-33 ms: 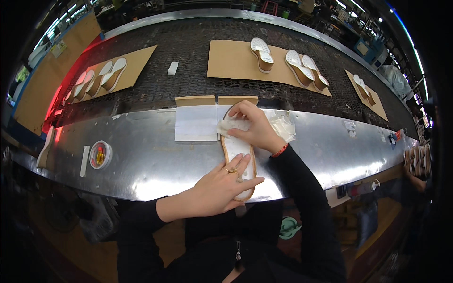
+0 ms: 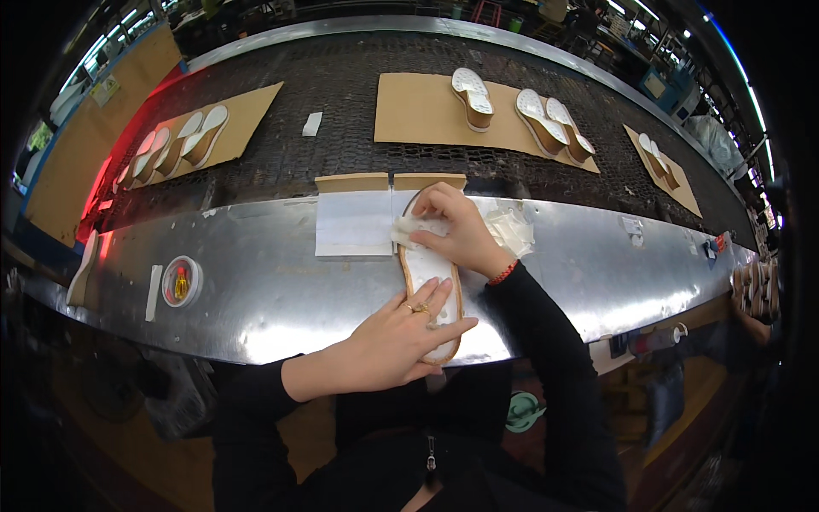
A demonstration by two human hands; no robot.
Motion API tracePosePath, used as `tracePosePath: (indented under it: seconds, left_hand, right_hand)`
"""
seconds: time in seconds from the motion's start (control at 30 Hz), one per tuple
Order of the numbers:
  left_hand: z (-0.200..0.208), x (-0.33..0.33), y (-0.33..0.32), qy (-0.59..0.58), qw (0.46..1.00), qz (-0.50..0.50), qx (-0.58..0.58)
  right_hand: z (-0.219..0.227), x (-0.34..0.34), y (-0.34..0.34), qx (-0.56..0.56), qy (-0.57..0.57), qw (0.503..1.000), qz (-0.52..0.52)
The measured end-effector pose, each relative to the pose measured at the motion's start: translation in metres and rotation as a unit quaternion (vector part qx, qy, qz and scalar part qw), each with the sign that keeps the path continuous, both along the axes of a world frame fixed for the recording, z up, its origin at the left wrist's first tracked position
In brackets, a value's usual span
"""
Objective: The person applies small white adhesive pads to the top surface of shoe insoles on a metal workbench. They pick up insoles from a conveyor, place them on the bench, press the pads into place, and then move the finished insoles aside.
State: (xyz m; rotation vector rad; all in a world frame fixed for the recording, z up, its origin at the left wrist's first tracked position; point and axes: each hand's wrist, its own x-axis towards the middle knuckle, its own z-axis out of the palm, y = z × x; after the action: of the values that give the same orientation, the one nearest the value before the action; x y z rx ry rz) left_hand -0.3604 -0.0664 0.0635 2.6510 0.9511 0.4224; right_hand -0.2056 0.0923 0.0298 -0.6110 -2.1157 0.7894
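A shoe sole [image 2: 422, 266] with a white face and tan rim lies lengthwise in front of me, its near end close to the metal table's edge. My left hand [image 2: 388, 337] rests flat on its lower part, fingers stretched out and thumb pointing right. Over the upper part, my right hand [image 2: 456, 226] pinches a small white wad [image 2: 404, 229], perhaps cloth, against the sole's left edge. Fingers hide some of the wad and the sole's far end.
White sheets [image 2: 354, 224] lie left of the sole, a pale stack [image 2: 512, 229] right. A round tub [image 2: 182, 281] stands left. Beyond, a dark mesh conveyor [image 2: 341, 94] carries cardboard sheets [image 2: 409, 111] with heeled soles [image 2: 472, 90]. Another sole [image 2: 83, 269] lies far left.
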Motion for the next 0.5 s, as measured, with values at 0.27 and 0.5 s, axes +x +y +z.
tracePosePath:
  seconds: [0.27, 0.5]
  left_hand:
    - [0.025, -0.047, 0.056, -0.206, 0.929, 0.299, -0.073]
    - [0.006, -0.045, 0.117, -0.355, 0.859, 0.25, -0.27]
  right_hand:
    - [-0.005, 0.003, 0.003, -0.037, 0.064, 0.997, -0.032]
    - [0.005, 0.0, -0.008, 0.061, 0.095, 0.99, -0.08]
